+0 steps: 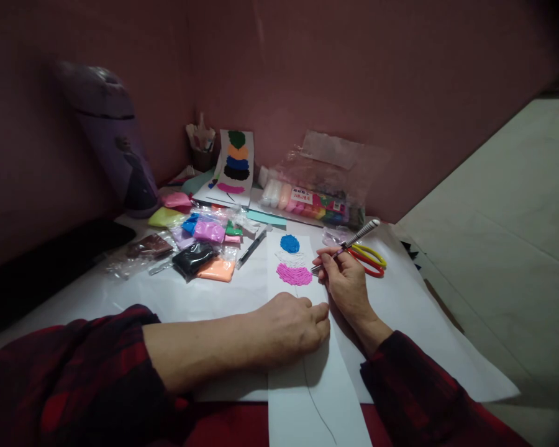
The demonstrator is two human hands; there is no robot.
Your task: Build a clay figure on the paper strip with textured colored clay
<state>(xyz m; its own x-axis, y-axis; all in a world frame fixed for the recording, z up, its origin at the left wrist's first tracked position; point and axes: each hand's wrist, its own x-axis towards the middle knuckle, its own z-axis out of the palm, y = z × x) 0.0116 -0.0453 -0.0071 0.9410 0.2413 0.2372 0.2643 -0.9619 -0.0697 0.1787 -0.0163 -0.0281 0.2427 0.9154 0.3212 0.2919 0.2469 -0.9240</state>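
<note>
Pointing at pink clay [294, 275] near the right edge of a paper strip [286, 406], a tool [366, 228], probably light, stiff, best held near its tip, is being gripped by the right hand [345, 282]; the strip is being touched by the curled left hand [291, 323], grasp unclear.

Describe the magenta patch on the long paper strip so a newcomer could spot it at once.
On the big white sheet, find the long paper strip under the left hand. Just beyond that hand, the magenta patch lies beside the tip of the slim tool in the right hand. It is a broad, curved band, unlike the round blue patch farther up.
</note>
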